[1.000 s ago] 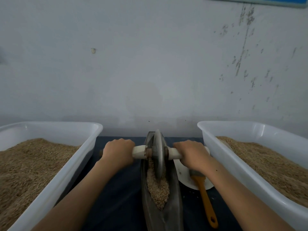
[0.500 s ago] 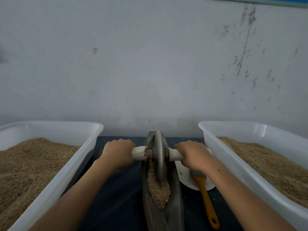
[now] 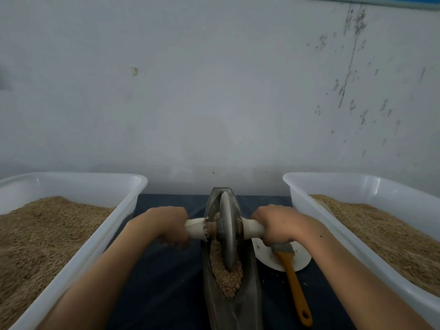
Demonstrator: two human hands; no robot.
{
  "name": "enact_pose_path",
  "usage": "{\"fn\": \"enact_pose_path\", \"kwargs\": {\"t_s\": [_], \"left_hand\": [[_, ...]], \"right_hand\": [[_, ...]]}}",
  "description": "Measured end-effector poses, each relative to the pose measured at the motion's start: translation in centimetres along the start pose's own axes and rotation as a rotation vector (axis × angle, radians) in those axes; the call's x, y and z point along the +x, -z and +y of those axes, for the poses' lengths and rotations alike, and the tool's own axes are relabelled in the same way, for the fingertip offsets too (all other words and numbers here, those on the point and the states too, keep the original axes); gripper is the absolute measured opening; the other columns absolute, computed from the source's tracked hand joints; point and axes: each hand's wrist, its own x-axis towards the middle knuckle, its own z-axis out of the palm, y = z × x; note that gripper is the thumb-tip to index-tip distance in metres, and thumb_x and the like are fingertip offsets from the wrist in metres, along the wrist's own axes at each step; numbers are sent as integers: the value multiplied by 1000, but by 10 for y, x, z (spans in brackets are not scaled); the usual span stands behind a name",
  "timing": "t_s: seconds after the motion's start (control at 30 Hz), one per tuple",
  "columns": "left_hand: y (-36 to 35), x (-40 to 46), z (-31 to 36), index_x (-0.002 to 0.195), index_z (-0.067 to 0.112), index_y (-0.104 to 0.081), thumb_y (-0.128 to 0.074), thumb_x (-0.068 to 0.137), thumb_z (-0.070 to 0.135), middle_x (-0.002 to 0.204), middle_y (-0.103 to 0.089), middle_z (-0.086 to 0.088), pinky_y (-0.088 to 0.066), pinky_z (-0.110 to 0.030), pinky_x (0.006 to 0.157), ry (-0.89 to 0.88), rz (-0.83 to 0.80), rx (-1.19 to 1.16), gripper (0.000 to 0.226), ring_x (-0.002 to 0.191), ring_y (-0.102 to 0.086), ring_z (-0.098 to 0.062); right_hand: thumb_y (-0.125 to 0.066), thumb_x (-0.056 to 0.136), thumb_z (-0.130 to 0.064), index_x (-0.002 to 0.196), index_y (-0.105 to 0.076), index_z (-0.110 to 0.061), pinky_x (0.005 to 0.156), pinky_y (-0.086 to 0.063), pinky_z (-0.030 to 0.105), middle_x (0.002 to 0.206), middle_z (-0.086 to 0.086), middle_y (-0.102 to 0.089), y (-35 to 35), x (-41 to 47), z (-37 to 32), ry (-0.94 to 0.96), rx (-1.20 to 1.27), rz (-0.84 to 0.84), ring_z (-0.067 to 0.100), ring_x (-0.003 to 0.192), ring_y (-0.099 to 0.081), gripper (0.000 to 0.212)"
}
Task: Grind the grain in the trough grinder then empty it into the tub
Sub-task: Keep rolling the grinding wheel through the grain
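A dark metal trough grinder (image 3: 247,303) lies lengthwise on the dark table between two tubs. Its grey grinding wheel (image 3: 226,232) stands upright in the trough, in brown grain (image 3: 226,277). My left hand (image 3: 166,225) grips the pale left end of the wheel's handle (image 3: 196,231). My right hand (image 3: 278,226) grips the right end of the same handle. White plastic tubs holding grain stand at the left (image 3: 78,253) and at the right (image 3: 331,256).
A brush with an orange handle (image 3: 295,287) lies on a white plate (image 3: 300,260) just right of the trough, under my right wrist. A pale wall rises directly behind the table. Dark table surface (image 3: 162,287) shows between the trough and the left tub.
The wheel has rolled slightly toward me along the trough, both hands moving with the handle. The grain pile has barely shifted.
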Motion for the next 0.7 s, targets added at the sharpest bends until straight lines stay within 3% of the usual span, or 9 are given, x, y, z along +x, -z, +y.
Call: {"fn": "enact_pose_path", "kwargs": {"t_s": [0.17,0.3,0.4,0.5,0.6,0.7], "left_hand": [[-8,4,2,107,25,-61,-61,79,35,97,-63,4,-38,-30,69,13,378,150,30,90,-60,-19],[-14,7,5,106,25,-58,-57,84,33,100,-62,3,-37,-29,69,22,521,167,24,92,-60,-18],[-12,7,3,108,24,-59,-59,83,34,98,-62,3,-38,-29,69,24,443,159,27,87,-59,-17],[-7,5,0,108,24,-59,-64,79,37,96,-63,3,-39,-29,70,27,244,116,32,86,-58,-16],[-2,5,-2,91,24,-59,-69,76,35,73,-59,8,-42,-26,66,-6,41,24,21,69,-58,-10],[-1,5,-2,81,23,-58,-70,75,31,63,-59,8,-45,-25,65,-14,2,-10,16,61,-58,-8]], "right_hand": [[-57,86,-12,103,-56,-21,73,-45,32,102,1,-64,-12,10,2,-33,-26,213,19,89,-60,20],[-53,89,-11,90,-42,-28,68,-35,31,99,-1,-63,-19,13,2,-50,-14,363,17,78,-51,20],[-55,88,-11,98,-49,-25,71,-37,31,103,1,-63,-17,11,2,-42,-28,318,20,88,-57,17],[-59,86,-11,112,-56,-20,72,-40,31,106,3,-62,-7,6,2,-19,-47,147,21,94,-59,27],[-62,84,-12,116,-59,-17,74,-48,31,105,4,-64,1,0,1,-5,-35,29,20,93,-61,33],[-62,84,-11,113,-59,-18,69,-45,29,101,3,-63,1,0,0,-5,-23,35,19,88,-60,31]]}}
